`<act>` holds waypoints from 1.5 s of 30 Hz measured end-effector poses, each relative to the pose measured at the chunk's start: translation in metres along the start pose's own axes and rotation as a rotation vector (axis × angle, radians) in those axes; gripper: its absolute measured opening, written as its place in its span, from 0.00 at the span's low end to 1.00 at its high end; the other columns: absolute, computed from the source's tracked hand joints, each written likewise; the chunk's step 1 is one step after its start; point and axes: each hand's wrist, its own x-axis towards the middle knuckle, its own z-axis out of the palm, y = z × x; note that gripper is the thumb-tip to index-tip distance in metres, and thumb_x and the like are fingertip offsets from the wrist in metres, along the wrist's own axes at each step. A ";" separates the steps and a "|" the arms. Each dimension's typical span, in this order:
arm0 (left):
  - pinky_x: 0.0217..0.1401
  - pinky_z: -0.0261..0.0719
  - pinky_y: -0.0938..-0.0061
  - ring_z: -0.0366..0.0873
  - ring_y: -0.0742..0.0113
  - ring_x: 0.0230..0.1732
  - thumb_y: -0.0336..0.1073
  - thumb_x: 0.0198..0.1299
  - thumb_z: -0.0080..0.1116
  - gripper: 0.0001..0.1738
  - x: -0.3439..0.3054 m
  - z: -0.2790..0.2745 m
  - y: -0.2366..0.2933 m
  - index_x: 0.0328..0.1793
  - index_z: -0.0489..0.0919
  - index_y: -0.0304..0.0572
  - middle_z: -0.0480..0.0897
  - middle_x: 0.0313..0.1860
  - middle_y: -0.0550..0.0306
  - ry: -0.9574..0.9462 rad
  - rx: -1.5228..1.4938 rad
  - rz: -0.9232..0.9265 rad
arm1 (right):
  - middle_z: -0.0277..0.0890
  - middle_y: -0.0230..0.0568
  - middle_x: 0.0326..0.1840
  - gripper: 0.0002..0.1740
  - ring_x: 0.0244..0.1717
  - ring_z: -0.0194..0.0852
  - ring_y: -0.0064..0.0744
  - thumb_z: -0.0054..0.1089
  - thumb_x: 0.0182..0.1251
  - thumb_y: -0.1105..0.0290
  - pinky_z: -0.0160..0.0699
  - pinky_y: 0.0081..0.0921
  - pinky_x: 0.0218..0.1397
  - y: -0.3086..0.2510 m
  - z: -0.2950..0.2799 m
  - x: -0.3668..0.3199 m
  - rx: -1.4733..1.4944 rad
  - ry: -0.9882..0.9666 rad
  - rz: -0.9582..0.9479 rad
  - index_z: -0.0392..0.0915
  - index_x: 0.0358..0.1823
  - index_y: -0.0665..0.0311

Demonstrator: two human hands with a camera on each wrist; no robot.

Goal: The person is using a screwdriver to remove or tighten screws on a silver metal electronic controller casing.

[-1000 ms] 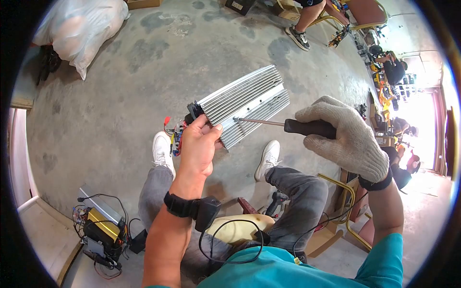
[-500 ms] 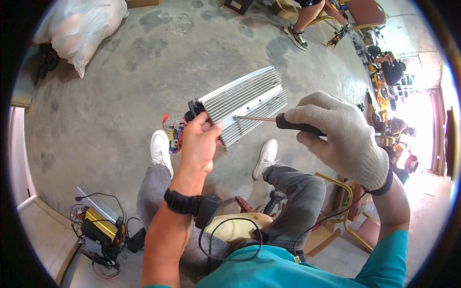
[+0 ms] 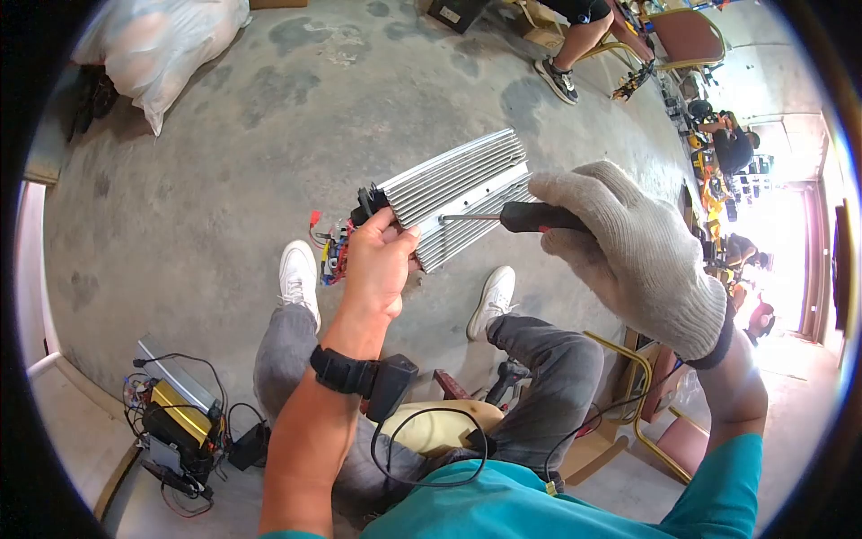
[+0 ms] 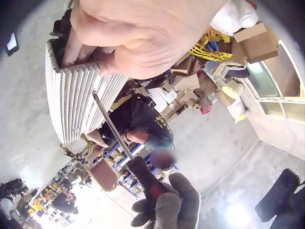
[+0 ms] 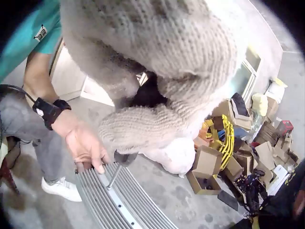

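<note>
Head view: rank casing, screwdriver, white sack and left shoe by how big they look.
1. The sack and the casing: alike; the sack is farther and cut off by the frame, so no ranking.
2. The screwdriver: longer than the shoe, though thinner.
3. The left shoe.

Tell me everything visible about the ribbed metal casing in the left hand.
The ribbed metal casing is a long silver-grey block, aluminium by its look, with fine parallel fins and a flat strip along its length. It is held in the air, slanting up to the right. The left hand grips its near end, where coloured wires stick out. A screwdriver in the gloved right hand has its tip on the flat strip.
</note>
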 end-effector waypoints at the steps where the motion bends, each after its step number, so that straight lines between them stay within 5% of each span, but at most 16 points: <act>1: 0.47 0.90 0.65 0.88 0.65 0.46 0.23 0.72 0.54 0.18 0.000 0.000 0.000 0.66 0.79 0.35 0.88 0.52 0.55 0.001 -0.001 0.001 | 0.75 0.47 0.54 0.28 0.51 0.83 0.47 0.69 0.60 0.81 0.84 0.38 0.53 -0.002 0.001 0.000 0.033 0.035 0.004 0.74 0.62 0.63; 6: 0.47 0.90 0.65 0.88 0.64 0.47 0.23 0.71 0.54 0.19 -0.001 0.001 0.001 0.67 0.78 0.35 0.88 0.52 0.54 0.009 -0.017 -0.004 | 0.77 0.48 0.52 0.30 0.48 0.84 0.46 0.72 0.62 0.77 0.84 0.38 0.54 0.002 0.002 -0.001 0.020 0.089 -0.110 0.72 0.66 0.64; 12: 0.48 0.90 0.65 0.88 0.64 0.47 0.22 0.71 0.54 0.19 0.001 -0.001 0.000 0.67 0.78 0.35 0.88 0.52 0.53 0.015 -0.045 -0.030 | 0.76 0.49 0.53 0.32 0.50 0.83 0.47 0.74 0.59 0.79 0.83 0.38 0.55 -0.006 0.004 0.000 0.149 0.128 0.139 0.71 0.65 0.64; 14: 0.48 0.90 0.65 0.88 0.64 0.47 0.22 0.71 0.54 0.19 0.000 0.000 0.001 0.67 0.78 0.35 0.88 0.52 0.53 0.013 -0.037 -0.028 | 0.76 0.49 0.52 0.34 0.51 0.84 0.45 0.74 0.60 0.77 0.83 0.38 0.53 0.003 0.006 -0.001 0.085 0.163 -0.048 0.69 0.67 0.64; 18: 0.49 0.90 0.65 0.89 0.64 0.47 0.22 0.71 0.54 0.19 0.002 0.000 0.000 0.67 0.77 0.35 0.88 0.53 0.53 0.019 -0.034 -0.025 | 0.76 0.50 0.53 0.35 0.51 0.84 0.43 0.74 0.60 0.77 0.83 0.37 0.53 0.003 0.008 0.000 -0.014 0.155 -0.024 0.68 0.68 0.65; 20: 0.49 0.90 0.65 0.89 0.64 0.47 0.22 0.71 0.54 0.19 0.002 0.001 -0.001 0.67 0.77 0.35 0.88 0.53 0.53 0.020 -0.034 -0.023 | 0.75 0.50 0.54 0.34 0.49 0.84 0.42 0.74 0.61 0.78 0.83 0.38 0.53 -0.006 0.007 0.001 0.165 0.096 0.284 0.68 0.68 0.65; 21: 0.49 0.90 0.65 0.89 0.64 0.47 0.22 0.71 0.54 0.19 0.002 0.001 -0.001 0.67 0.77 0.36 0.88 0.53 0.53 0.026 -0.038 -0.020 | 0.75 0.50 0.54 0.34 0.49 0.84 0.42 0.74 0.61 0.78 0.83 0.38 0.53 -0.002 0.008 -0.001 0.164 0.095 0.285 0.68 0.68 0.65; 23: 0.49 0.90 0.65 0.89 0.64 0.47 0.23 0.72 0.54 0.19 0.001 0.000 0.000 0.67 0.77 0.36 0.88 0.53 0.53 0.023 -0.035 -0.020 | 0.76 0.49 0.51 0.33 0.49 0.84 0.43 0.73 0.62 0.77 0.83 0.38 0.52 0.008 0.013 -0.004 0.053 0.175 -0.086 0.68 0.68 0.65; 27: 0.48 0.90 0.66 0.89 0.64 0.47 0.23 0.72 0.54 0.18 0.004 -0.001 -0.003 0.67 0.78 0.36 0.88 0.53 0.54 0.011 -0.050 -0.005 | 0.76 0.49 0.52 0.32 0.49 0.83 0.45 0.72 0.62 0.78 0.83 0.38 0.53 -0.001 0.015 -0.005 0.052 0.163 0.009 0.68 0.67 0.65; 29: 0.48 0.90 0.66 0.89 0.64 0.47 0.23 0.72 0.54 0.18 0.004 0.000 -0.003 0.67 0.78 0.35 0.88 0.53 0.54 0.009 -0.045 -0.003 | 0.76 0.49 0.52 0.32 0.50 0.83 0.47 0.72 0.62 0.79 0.83 0.38 0.53 -0.010 0.012 -0.003 0.142 0.114 0.248 0.69 0.67 0.65; 36: 0.49 0.90 0.66 0.88 0.66 0.48 0.23 0.72 0.54 0.18 0.003 0.001 -0.001 0.65 0.79 0.35 0.88 0.53 0.55 0.016 -0.015 -0.004 | 0.75 0.50 0.54 0.32 0.52 0.83 0.46 0.73 0.62 0.77 0.83 0.38 0.54 -0.001 0.012 -0.002 0.054 0.150 -0.084 0.69 0.67 0.66; 38: 0.49 0.90 0.66 0.88 0.66 0.48 0.23 0.72 0.54 0.17 0.004 0.001 -0.001 0.65 0.79 0.35 0.88 0.53 0.55 0.011 -0.021 -0.008 | 0.73 0.51 0.56 0.32 0.53 0.83 0.46 0.73 0.62 0.77 0.83 0.38 0.55 -0.016 0.006 0.003 0.184 0.027 0.369 0.69 0.67 0.66; 39: 0.49 0.90 0.66 0.88 0.66 0.48 0.23 0.72 0.54 0.17 0.004 0.001 -0.002 0.65 0.79 0.35 0.88 0.53 0.55 0.009 -0.027 -0.010 | 0.73 0.51 0.56 0.32 0.53 0.83 0.46 0.73 0.62 0.77 0.83 0.38 0.55 -0.014 0.006 0.002 0.183 0.027 0.370 0.69 0.67 0.66; 41: 0.49 0.90 0.65 0.88 0.66 0.48 0.23 0.72 0.54 0.17 0.004 0.002 0.000 0.65 0.79 0.35 0.87 0.53 0.55 0.014 -0.017 -0.015 | 0.75 0.50 0.53 0.31 0.49 0.84 0.45 0.73 0.64 0.75 0.84 0.37 0.51 -0.007 0.010 -0.002 0.115 0.171 0.063 0.69 0.67 0.67; 45: 0.49 0.89 0.65 0.87 0.66 0.48 0.23 0.72 0.53 0.17 0.003 0.003 0.001 0.65 0.79 0.36 0.87 0.53 0.55 0.026 -0.008 -0.026 | 0.76 0.50 0.52 0.31 0.49 0.84 0.44 0.73 0.65 0.73 0.84 0.36 0.51 0.004 0.012 0.001 0.015 0.154 -0.103 0.68 0.68 0.67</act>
